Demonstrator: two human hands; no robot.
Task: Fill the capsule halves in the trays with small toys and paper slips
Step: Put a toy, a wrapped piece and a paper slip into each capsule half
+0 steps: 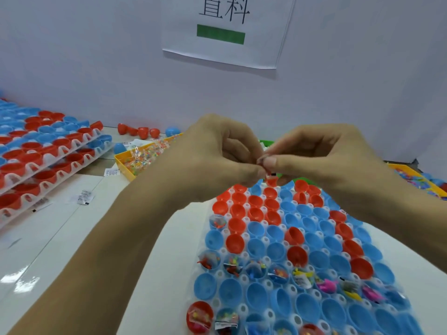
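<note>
Near tray: at 5 o'clock, closest to us, we see a clear tray of blue and red capsule halves, mouths up. Its long axis runs from 6 o'clock up toward 12 o'clock, leaning a little left at the far end.
Filled halves: we count roughly a dozen holding small toys in wrappers, one row across the tray, a few at the bottom edge, one at the left edge farther up; exact number we cannot tell. Other halves sit bare.
Left hand: raised at centre above the tray's far end, fingers curled, thumb and forefinger pressed on a tiny item.
Right hand: meets it from 3 o'clock, thumb and forefinger pinching the same small item; what it is we cannot tell.
Stacked trays: at 9 o'clock, at least two layers of red and blue halves.
Yellow bins: one at 10 o'clock with wrapped toys, another at 3 o'clock.
Loose capsules: four red and two blue near the wall at 11 o'clock.
Paper slips: a few printed ones lie at 9 o'clock.
Surface: white glossy table.
Room: pale wall with a paper sign at 12 o'clock, bearing black characters and a green bar.
</note>
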